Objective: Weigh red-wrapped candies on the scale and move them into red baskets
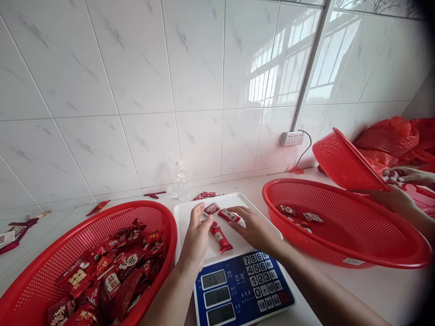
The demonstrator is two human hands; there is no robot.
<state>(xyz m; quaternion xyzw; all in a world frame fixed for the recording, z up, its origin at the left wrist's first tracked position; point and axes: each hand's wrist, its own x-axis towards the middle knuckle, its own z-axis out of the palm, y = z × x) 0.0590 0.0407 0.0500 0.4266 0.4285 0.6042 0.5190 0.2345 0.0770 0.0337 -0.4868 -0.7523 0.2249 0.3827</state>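
Observation:
A white weighing scale with a blue keypad panel (244,290) stands in front of me. On its white tray (185,213) lie several red wrapped candies. My left hand (196,237) is over the tray's left side, its fingers curved and apart beside a patterned candy packet (211,208). From the right, my right hand (253,228) reaches over the tray, fingers spread, fingertips at the end of another red candy (227,214). Nearer the panel, a red twisted-wrapper candy (221,239) lies between the hands. Neither hand visibly grips anything.
At left, a red basket (166,213) holds many red-wrapped sweets. Another red basket (390,253) at right contains several. Beyond it, another person's hands (413,174) are at a tilted red basket (346,158). A clear bottle (182,181) and a socket strip (292,138) are near the wall.

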